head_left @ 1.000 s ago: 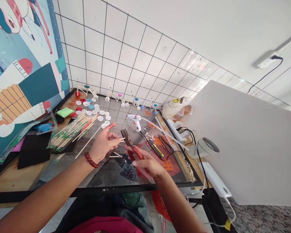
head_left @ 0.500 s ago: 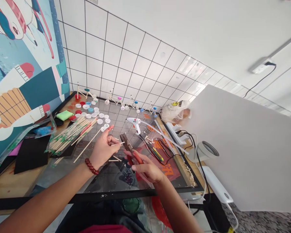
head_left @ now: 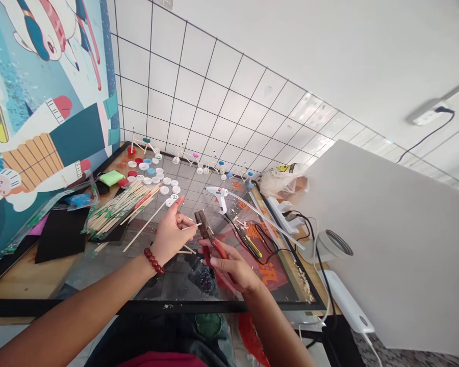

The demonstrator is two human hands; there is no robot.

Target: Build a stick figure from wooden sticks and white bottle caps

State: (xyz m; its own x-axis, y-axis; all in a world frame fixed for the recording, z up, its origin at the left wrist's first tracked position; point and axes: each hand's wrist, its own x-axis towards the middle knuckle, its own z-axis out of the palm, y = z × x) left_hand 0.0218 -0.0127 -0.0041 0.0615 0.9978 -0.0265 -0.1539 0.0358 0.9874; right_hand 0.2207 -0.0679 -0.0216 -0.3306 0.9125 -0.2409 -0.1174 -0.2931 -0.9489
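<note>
My left hand (head_left: 172, 235) pinches a short wooden stick (head_left: 190, 226) between thumb and fingers, its index finger pointing up and away. My right hand (head_left: 225, 266) grips red-handled pliers (head_left: 219, 250), and their dark metal jaws (head_left: 201, 220) stand just beside the stick's tip. A red bead bracelet (head_left: 153, 261) circles my left wrist. Several cut stick pieces (head_left: 185, 250) lie on the glass-topped work surface (head_left: 168, 285) under my hands.
A bundle of wooden sticks (head_left: 120, 210) lies left of my hands. Beyond are several bottle caps (head_left: 153, 179), small stick models (head_left: 143, 146) and a white glue gun (head_left: 219, 196). Black cables (head_left: 252, 239) and a power strip (head_left: 285, 214) lie right, beside a large white board (head_left: 390, 244).
The whole scene has shifted slightly right and up in view. The pliers now tilt more steeply, and both hands keep their hold.
</note>
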